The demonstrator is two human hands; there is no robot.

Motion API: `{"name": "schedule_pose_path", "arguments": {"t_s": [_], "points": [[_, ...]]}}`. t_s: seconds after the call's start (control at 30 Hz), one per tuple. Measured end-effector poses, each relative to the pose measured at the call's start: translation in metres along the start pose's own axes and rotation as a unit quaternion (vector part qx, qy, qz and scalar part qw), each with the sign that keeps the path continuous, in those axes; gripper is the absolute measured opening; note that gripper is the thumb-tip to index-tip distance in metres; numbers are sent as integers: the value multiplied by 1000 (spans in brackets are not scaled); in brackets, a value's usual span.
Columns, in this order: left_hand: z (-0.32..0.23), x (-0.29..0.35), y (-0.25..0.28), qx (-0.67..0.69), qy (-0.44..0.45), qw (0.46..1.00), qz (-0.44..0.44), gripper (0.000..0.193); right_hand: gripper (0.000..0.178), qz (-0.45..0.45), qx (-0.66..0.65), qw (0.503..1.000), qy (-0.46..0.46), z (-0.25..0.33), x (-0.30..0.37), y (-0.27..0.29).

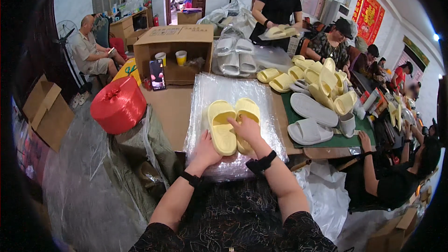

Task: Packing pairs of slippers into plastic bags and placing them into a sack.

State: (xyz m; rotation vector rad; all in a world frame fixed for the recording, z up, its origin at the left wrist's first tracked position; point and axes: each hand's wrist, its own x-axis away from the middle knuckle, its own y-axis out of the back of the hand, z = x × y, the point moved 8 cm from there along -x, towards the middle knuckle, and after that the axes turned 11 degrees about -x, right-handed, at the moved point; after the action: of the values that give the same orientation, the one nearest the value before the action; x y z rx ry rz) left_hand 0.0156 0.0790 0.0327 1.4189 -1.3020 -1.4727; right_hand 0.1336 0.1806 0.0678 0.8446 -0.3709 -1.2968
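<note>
Two pale yellow slide slippers lie side by side over a stack of clear plastic bags point(199, 112), toes pointing away from me. My left hand point(206, 150) grips the outer heel side of the left slipper point(223, 133), its fingers partly hidden by the sole. Over the right slipper point(248, 107) my right hand point(248, 131) is closed on its middle, with finger and thumb toward the gap between the pair. That hand covers much of the right slipper's footbed.
A cardboard box point(175, 36) holding cups stands behind a propped phone point(157, 75). Red twine point(118, 105) sits left. Grey slippers point(313, 109) and piled yellow slippers point(326, 81) cover the right side. A standing person point(278, 11) holds yellow slippers; others sit along the right.
</note>
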Motion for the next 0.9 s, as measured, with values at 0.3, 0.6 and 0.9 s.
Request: {"name": "schedule_pose_path", "arguments": {"t_s": [0.3,0.6,0.9], "points": [[9,-3,-17,6,-46,993,107,95,35,-198,-84,974,69,-28,-11,37],[-7,17,5,-3,-118,990,83,76,18,-233,-391,889,46,-128,129,154],[-36,-9,13,68,-110,991,-25,63,31,-193,-507,840,-19,-140,207,181]]}}
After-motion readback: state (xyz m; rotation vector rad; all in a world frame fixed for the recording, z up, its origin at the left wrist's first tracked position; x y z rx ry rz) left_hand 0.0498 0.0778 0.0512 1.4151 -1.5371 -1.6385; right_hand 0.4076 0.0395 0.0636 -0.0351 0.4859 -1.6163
